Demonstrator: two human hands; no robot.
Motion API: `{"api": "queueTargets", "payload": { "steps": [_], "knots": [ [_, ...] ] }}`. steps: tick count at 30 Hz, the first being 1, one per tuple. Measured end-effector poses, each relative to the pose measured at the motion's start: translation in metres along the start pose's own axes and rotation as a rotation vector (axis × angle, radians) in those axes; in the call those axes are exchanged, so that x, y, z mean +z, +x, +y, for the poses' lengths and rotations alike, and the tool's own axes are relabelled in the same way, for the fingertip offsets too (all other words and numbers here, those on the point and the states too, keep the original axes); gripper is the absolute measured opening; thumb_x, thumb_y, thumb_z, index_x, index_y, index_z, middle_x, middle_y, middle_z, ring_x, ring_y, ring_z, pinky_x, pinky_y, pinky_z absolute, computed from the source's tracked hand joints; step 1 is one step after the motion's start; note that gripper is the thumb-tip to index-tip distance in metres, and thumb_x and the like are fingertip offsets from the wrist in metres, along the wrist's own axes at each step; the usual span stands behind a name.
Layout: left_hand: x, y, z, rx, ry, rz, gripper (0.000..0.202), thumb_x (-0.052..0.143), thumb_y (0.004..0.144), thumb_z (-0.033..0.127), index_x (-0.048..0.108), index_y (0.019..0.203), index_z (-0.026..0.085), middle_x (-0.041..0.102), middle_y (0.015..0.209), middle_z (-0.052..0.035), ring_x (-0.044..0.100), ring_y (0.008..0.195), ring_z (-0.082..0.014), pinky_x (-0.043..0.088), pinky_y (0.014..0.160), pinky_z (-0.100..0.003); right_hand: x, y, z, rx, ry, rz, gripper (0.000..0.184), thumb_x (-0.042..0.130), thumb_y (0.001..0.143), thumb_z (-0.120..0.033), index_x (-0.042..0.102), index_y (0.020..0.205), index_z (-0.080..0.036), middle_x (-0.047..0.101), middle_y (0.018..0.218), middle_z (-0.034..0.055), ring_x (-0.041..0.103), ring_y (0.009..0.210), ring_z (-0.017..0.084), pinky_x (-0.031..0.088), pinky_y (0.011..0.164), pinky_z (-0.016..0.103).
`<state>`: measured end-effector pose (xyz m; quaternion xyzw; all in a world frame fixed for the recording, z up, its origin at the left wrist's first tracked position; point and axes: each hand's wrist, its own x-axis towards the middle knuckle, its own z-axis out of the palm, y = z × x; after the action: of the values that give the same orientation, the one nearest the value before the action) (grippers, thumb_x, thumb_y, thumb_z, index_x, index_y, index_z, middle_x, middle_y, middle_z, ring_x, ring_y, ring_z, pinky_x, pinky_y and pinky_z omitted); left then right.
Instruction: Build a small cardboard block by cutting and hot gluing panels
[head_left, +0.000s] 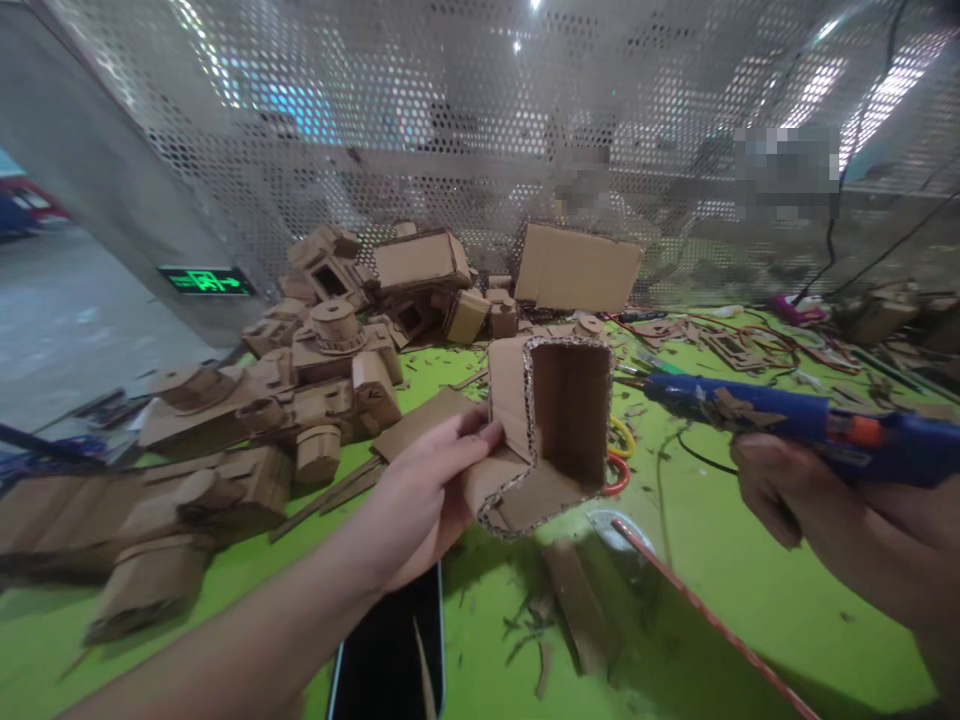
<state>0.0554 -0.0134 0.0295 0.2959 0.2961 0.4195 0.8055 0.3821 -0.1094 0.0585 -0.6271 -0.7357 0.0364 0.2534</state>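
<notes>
My left hand is closed on the left side of a small open cardboard box, lifted above the green table. The box's hollow faces me, and its rim shows raw corrugated edges. On the right, my right hand grips a blue hot glue gun with an orange part on its body. Its thin nozzle points left, close to the box's right edge; I cannot tell whether they touch. Scraps of cardboard cling to the gun's barrel. Behind the box, the yellow and red scissor handles partly show.
Cardboard models crowd the left and back of the green table. A phone lies near the front edge. A cardboard strip, small scraps and a reddish rod lie in front. Behind stands a perforated metal screen.
</notes>
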Motion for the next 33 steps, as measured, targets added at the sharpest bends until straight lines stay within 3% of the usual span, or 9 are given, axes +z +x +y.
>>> {"api": "queueTargets", "payload": {
  "steps": [7,11,15,24,33],
  "knots": [
    [-0.003,0.003,0.001,0.006,-0.002,0.034,0.026,0.061,0.1,0.006,0.08,0.115,0.013,0.086,0.102,-0.011,0.083,0.08,-0.0185,0.067,0.073,-0.022,0.003,0.001,-0.019,-0.061,-0.017,-0.09,0.058,0.052,0.109,-0.054,0.056,0.058,-0.028,0.052,0.045,-0.004,0.053,0.033,0.014,0.041,0.033,0.024],
    [-0.001,0.002,0.002,0.02,-0.026,0.069,0.027,0.058,0.101,0.004,0.081,0.11,0.013,0.086,0.096,-0.0107,0.082,0.075,-0.0169,0.068,0.072,-0.022,0.006,0.006,-0.035,-0.057,0.065,0.019,0.063,0.055,0.107,-0.058,0.052,0.051,-0.029,0.048,0.038,-0.0045,0.048,0.025,0.013,0.035,0.027,0.024],
    [0.003,0.001,0.006,0.027,-0.044,0.127,0.028,0.055,0.101,0.001,0.08,0.104,0.012,0.086,0.094,-0.0106,0.082,0.074,-0.0162,0.067,0.07,-0.021,0.01,0.008,-0.047,-0.029,0.141,0.034,0.062,0.058,0.106,-0.058,0.052,0.051,-0.029,0.048,0.037,-0.0047,0.048,0.024,0.012,0.036,0.026,0.023],
    [0.008,0.003,0.012,0.069,-0.054,0.177,0.029,0.053,0.1,-0.003,0.079,0.099,0.011,0.085,0.089,-0.008,0.08,0.066,-0.0148,0.065,0.058,-0.019,0.007,0.009,-0.049,-0.102,0.128,0.007,0.06,0.056,0.108,-0.05,0.051,0.052,-0.029,0.05,0.037,-0.0062,0.05,0.024,0.011,0.037,0.028,0.021],
    [0.006,0.002,0.013,0.083,-0.132,0.38,0.031,0.049,0.103,-0.003,0.076,0.111,0.01,0.087,0.101,-0.0088,0.081,0.068,-0.0157,0.068,0.062,-0.022,0.01,0.003,-0.046,-0.075,0.142,-0.029,0.056,0.058,0.106,-0.051,0.054,0.055,-0.03,0.052,0.039,-0.0064,0.053,0.026,0.012,0.04,0.029,0.022]
  ]
}}
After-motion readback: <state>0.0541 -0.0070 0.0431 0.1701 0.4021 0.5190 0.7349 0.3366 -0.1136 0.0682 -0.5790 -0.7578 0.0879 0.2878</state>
